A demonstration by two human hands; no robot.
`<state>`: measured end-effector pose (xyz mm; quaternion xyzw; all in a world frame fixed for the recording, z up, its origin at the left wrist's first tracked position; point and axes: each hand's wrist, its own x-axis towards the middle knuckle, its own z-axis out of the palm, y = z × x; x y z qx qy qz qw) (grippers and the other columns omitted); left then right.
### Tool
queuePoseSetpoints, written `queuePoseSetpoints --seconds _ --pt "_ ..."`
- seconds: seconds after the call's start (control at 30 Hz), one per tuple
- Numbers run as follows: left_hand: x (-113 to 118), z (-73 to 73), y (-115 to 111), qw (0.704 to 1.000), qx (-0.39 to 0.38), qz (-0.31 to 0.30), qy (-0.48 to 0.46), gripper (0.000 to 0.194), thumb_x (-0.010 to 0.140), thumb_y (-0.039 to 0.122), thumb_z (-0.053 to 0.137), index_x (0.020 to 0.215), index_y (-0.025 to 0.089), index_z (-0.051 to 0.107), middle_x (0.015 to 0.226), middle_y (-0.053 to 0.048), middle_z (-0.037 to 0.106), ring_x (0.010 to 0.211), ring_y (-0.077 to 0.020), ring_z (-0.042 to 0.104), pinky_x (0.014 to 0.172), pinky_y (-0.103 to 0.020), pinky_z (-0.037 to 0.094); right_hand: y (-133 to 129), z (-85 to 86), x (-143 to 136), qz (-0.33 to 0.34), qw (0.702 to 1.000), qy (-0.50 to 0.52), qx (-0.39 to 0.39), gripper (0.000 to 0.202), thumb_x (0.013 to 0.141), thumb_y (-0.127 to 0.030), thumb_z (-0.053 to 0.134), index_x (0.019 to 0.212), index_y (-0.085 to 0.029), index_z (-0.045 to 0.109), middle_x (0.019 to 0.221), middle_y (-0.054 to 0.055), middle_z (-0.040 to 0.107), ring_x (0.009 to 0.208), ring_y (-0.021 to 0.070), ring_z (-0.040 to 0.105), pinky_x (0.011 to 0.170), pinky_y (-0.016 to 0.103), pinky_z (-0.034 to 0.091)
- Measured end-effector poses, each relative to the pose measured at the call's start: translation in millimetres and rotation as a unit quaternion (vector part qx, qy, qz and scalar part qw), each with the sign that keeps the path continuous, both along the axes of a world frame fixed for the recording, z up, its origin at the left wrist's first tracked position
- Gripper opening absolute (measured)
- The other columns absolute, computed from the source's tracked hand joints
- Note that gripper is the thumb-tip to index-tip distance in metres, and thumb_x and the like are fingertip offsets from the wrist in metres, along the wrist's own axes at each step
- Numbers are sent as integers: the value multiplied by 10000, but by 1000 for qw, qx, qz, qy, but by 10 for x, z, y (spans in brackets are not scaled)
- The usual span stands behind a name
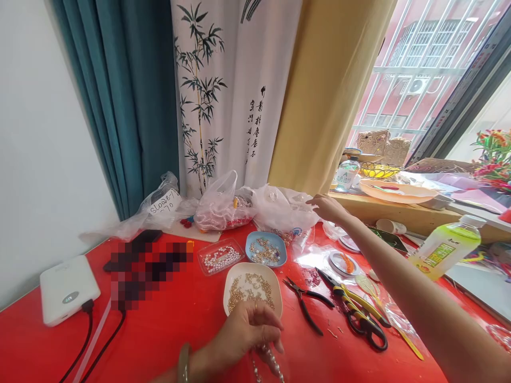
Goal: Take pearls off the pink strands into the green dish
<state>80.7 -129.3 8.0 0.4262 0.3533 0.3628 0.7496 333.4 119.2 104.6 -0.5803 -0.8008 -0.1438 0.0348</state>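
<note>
My left hand (249, 330), with a bangle on the wrist, is closed on a beaded strand (273, 364) that hangs below its fingers. It is over the front edge of a cream dish (277, 290) holding small gold beads. Behind that dish stand a blue dish (282, 246) with mixed beads and a clear tray (207, 268) with white beads. Stretched far forward, my right hand (328, 207) touches or nearly touches a white plastic bag (279, 207) at the back of the red table (167, 330); what its fingers hold, if anything, is too small to make out.
Pliers (305, 300) and black-and-yellow scissors (361, 316) lie right of the cream dish. A green drink bottle (451, 244) stands at the right. A white power bank (69, 290) with cables is at the left. More bags (217, 207) line the curtain.
</note>
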Motion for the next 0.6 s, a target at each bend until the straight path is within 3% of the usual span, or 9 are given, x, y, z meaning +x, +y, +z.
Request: queuePoseSetpoints --seconds 0.1,0.2,0.27,0.37,0.43,0.5,0.6 --pt "12 -15 -9 1000 3 -17 9 284 563 312 692 683 103 542 558 -27 617 402 -87 526 412 -194 391 -39 8 23 10 1000 -3 2 426 756 -182 483 1180 -181 526 1169 106 531 1063 217 462 859 283 351" --pt "16 -29 -11 1000 5 -27 12 295 567 320 688 693 100 538 560 -30 615 409 -93 528 411 -200 398 -50 14 47 -7 1000 3 -4 493 826 -251 389 1308 -152 358 1033 109 607 945 209 533 775 292 398" --pt "14 -29 -14 999 5 -40 16 303 581 335 679 705 97 540 563 -31 614 398 -93 522 407 -207 403 -66 19 72 -14 1000 0 -8 473 833 -240 368 1299 -160 371 986 106 621 933 214 542 760 299 403" --pt "13 -29 -24 998 2 -65 22 319 606 372 660 717 95 547 592 -40 622 386 -91 514 404 -208 398 -146 31 120 -10 1000 -10 -7 469 793 -168 410 1261 -193 427 1116 121 555 1015 225 509 795 294 388" --pt "17 -39 -33 997 0 -76 24 330 610 390 655 708 92 553 618 -52 625 417 -97 527 414 -203 394 -239 46 150 -17 1000 -7 1 539 783 -126 395 1316 -184 335 1155 143 526 988 229 531 754 294 405" --pt "28 -56 -43 997 5 -72 22 331 608 395 657 694 89 561 642 -62 627 485 -109 551 445 -197 396 -343 71 173 -38 999 -18 19 589 774 -86 372 1348 -138 249 1058 168 577 891 240 578 678 305 423" --pt "44 -69 -61 998 16 -51 19 322 609 390 658 686 90 572 646 -58 620 582 -121 568 531 -208 413 -501 109 174 -63 996 -53 41 479 781 -78 361 1259 -91 397 846 165 634 800 259 602 639 332 429"
